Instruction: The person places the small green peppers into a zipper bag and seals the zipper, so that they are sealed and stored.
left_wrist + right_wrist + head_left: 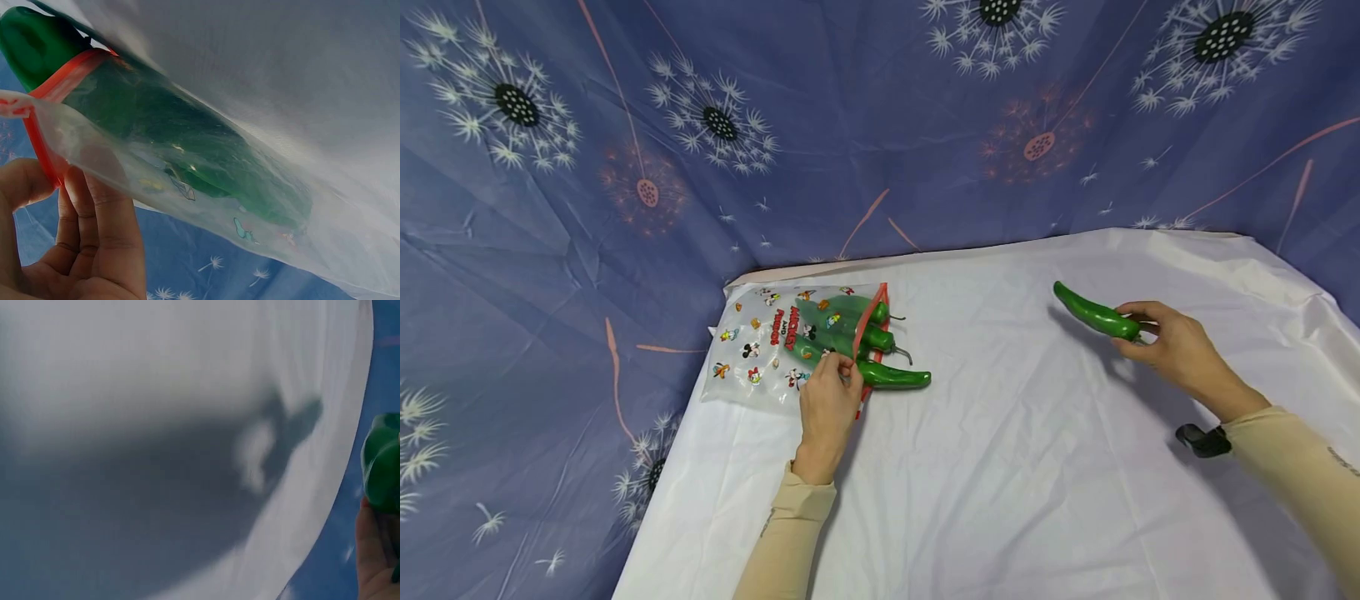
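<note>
A clear plastic zip bag with cartoon prints and a red edge lies at the left of the white cloth. Several green chili peppers are inside it, their ends poking past the red opening. My left hand pinches the bag's edge between thumb and fingers; the left wrist view shows the thumb on the red strip. Over the right part of the cloth, my right hand grips another green pepper by its stem end, its tip pointing left. Only part of that pepper shows in the right wrist view.
White cloth covers the table. A blue curtain with dandelion prints hangs behind it and down the left side. A black strap piece sits at my right wrist.
</note>
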Demonstrator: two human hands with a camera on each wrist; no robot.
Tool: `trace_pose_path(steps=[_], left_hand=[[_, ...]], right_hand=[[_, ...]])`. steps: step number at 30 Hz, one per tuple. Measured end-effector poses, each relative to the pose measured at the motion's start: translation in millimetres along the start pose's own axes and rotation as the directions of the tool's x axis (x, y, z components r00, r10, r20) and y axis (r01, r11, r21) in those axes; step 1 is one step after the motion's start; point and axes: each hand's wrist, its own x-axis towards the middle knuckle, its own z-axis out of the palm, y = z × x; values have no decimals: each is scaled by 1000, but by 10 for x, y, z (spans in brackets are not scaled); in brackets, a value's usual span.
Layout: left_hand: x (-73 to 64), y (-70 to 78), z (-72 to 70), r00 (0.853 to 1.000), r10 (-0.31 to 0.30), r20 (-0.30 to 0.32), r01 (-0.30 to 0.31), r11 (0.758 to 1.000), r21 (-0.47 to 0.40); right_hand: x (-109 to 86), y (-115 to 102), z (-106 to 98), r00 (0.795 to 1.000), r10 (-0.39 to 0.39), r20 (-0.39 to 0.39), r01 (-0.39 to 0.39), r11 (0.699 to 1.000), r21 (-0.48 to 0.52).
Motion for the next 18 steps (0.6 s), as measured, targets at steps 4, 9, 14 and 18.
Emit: trace_pose_path(steps=[4, 9, 14, 18], left_hand=[[4, -4, -8, 1000, -9, 7, 9, 1000, 2], [8, -17, -4, 1000, -6, 3, 6, 1000, 4], [12, -25, 9, 1000, 12, -11, -12, 1000, 1], [18, -21, 9, 1000, 13, -8, -13, 1000, -2]], right_hand=[[-1, -163, 233, 992, -109, 60, 108, 994, 20], [-46, -318, 515, 961, -250, 117, 245, 968, 55], [-90, -474, 722, 941, -281, 190, 267, 959, 96], [-128, -625, 878, 946, -259, 194, 242, 965, 103]])
